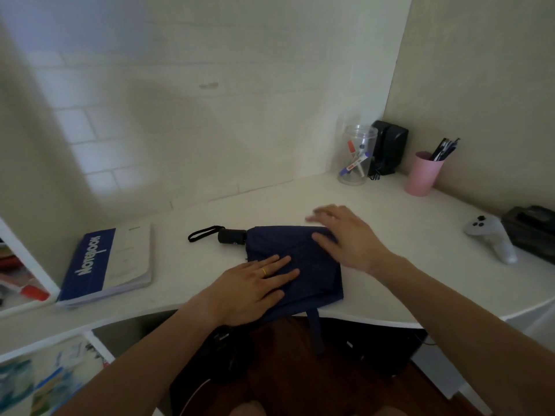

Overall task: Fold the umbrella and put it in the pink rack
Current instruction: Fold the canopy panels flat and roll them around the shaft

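- The umbrella (303, 265), collapsed, lies flat on the white bench (405, 235) under both your hands; its navy cloth is soft and creased into a rough square, and much of its near-left part is hidden by your palm.
- A navy strap (316, 328) hangs from its near edge over the bench lip; the lower end fades into the dark below.
- Its black, stubby handle (231, 236) sticks out past your left fingertips, with a thin black wrist loop (202, 232) lying beyond it.
- Your left hand (249, 288) is spread open, pressing flat on the cloth, gripping nothing; it wears a gold ring (263, 271).
- Your right hand (345, 235) is open too, its thumb on the cloth's far right corner; its fingers are blurred.
- Left of your left hand lies a blue-and-white notebook (105, 265).
- Beyond your right hand stand a clear plastic jar (357, 154), a pink cup of pens (423, 174), and a white controller (489, 235); the dark item at the frame's right edge is cut off.
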Motion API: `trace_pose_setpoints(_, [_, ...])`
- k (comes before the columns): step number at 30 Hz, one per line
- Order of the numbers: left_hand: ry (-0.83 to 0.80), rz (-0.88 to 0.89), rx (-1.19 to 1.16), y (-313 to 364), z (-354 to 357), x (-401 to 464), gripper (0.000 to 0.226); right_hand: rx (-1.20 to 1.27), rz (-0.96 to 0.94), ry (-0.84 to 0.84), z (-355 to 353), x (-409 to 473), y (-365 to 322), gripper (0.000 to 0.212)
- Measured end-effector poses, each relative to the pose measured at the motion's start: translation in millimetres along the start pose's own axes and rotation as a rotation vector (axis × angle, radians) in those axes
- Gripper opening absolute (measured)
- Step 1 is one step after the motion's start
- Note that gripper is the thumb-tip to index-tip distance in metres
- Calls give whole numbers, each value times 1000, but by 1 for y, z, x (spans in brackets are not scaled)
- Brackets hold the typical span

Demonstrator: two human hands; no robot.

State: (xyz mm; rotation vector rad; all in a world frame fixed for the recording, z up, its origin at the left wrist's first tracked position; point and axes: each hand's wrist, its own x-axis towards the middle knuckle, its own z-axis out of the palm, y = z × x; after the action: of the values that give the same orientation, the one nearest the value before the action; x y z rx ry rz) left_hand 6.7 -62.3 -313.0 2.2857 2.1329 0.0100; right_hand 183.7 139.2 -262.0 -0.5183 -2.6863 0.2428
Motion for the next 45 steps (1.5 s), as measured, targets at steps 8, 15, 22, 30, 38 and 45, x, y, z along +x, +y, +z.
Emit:
trace_pose_setpoints(8, [49, -13, 6, 3, -5, 2, 56, 178, 87, -206, 1, 50, 12, 16])
trace_pose_setpoints(15, [75, -18, -12, 0, 1, 1, 57, 417, -9, -113, -3, 28, 2, 18])
trace_pose_setpoints(22, [78, -18, -20, 1, 5, 0, 56, 466, 308, -440, -2, 45, 3, 65])
trace_pose_setpoints(30, [69, -20, -57, -3, 4, 2, 56, 8, -17, -154, 12, 41, -6, 16])
trace_pose_setpoints(38, [224, -65, -317, 6, -5, 0, 54, -193, -422, 193, 41, 9, -8, 13])
trace_pose_setpoints(45, [391, -301, -89, -3, -4, 9, 48, -113, -333, 41, 26, -3, -4, 25])
